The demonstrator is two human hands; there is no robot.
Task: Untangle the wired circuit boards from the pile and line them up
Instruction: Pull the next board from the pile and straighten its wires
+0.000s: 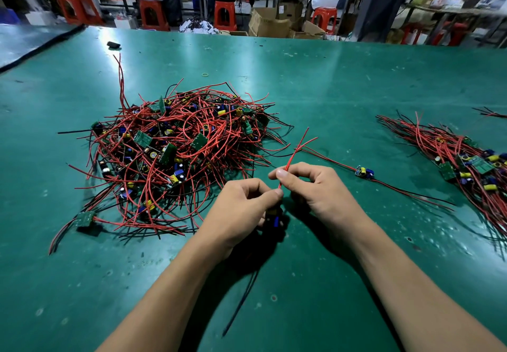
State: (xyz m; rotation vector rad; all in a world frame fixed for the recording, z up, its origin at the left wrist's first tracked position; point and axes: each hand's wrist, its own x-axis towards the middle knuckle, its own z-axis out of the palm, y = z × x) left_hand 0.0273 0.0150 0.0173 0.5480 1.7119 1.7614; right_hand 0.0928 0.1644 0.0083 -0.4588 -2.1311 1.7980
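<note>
A big tangled pile (pixel 175 145) of small green circuit boards with red and black wires lies left of centre on the green table (pixel 356 82). My left hand (pixel 241 214) grips one wired circuit board (pixel 275 218), mostly hidden under the fingers, its black wires trailing toward me. My right hand (pixel 312 184) pinches that board's red wires (pixel 295 154), which rise up and away. A single board (pixel 364 172) lies stretched out just right of my hands. Several sorted boards (pixel 472 165) lie side by side at the far right.
A small black object (pixel 113 45) and a yellow rubber band (pixel 205 75) lie on the far part of the table. Beyond the table's far edge are red stools, cardboard boxes and seated people. A few loose wires (pixel 491 112) lie at the right edge.
</note>
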